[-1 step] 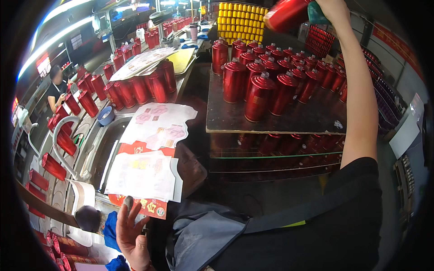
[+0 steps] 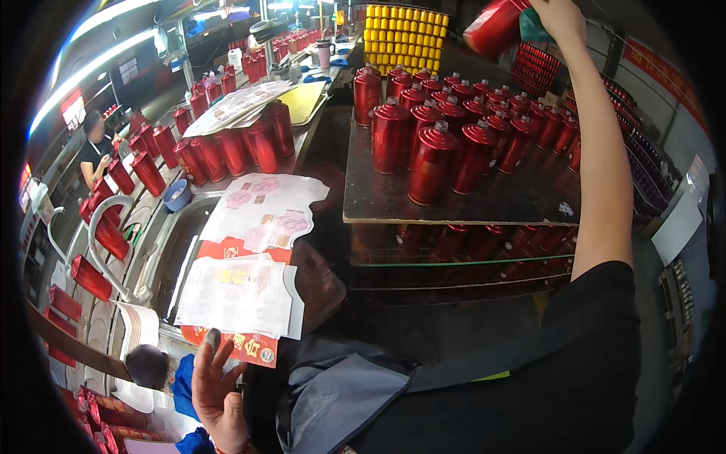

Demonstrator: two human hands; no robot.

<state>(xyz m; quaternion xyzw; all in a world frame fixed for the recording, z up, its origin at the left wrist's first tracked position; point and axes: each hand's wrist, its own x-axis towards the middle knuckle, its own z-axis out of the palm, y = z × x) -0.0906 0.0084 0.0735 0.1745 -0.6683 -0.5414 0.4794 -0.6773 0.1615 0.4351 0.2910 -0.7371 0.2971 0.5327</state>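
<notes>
My right hand [image 2: 560, 19] is raised at the top right, shut on a tilted red bottle [image 2: 495, 26] together with a teal cloth [image 2: 533, 29]. Below it, many upright red bottles [image 2: 431, 163] stand on a dark board [image 2: 454, 204], with more bottles on the layer underneath. My left hand [image 2: 219, 386] is low at the left with its fingers apart and nothing in it. Its darkened fingertips are at the near edge of a stack of printed label sheets [image 2: 238, 295].
More label sheets [image 2: 265, 200] lie beside a metal sink with a curved tap [image 2: 106, 227]. A row of red bottles [image 2: 234, 147] and a blue bowl [image 2: 178, 195] stand on the counter. Yellow bottles [image 2: 404, 38] are stacked at the back. Another person [image 2: 94, 147] works at the far left.
</notes>
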